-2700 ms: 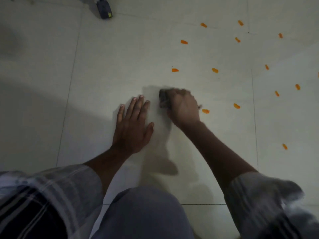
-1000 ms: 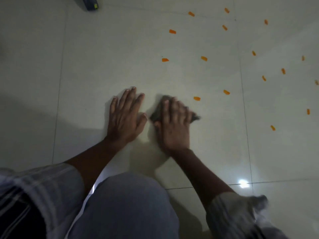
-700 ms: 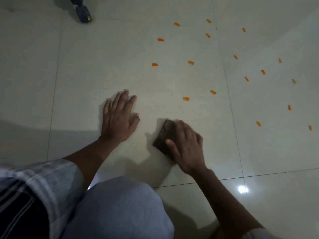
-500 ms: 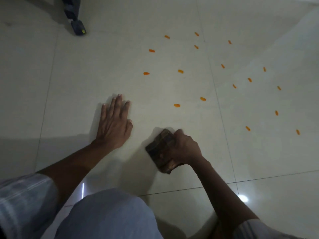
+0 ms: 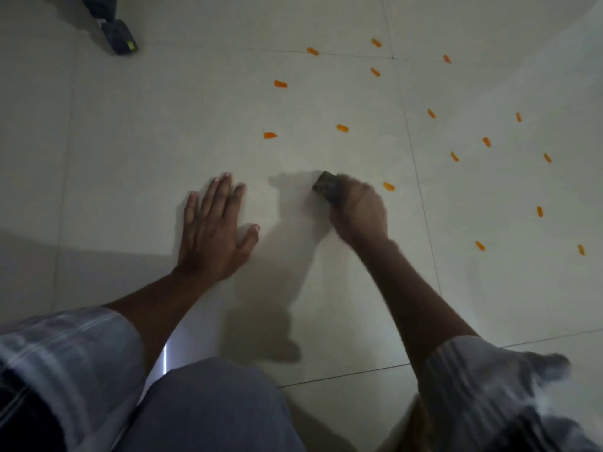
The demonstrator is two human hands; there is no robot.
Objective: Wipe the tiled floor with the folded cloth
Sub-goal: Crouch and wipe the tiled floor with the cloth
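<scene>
Cloth (image 5: 326,187), gripped by right hand (image 5: 359,213), got pushed farther out; orange marks (image 5: 388,186) could be smeared; left hand (image 5: 212,233) flat.

dark folded cloth (image 5: 327,187) on pale glossy tiled floor (image 5: 163,132), mostly hidden, blurred
</scene>
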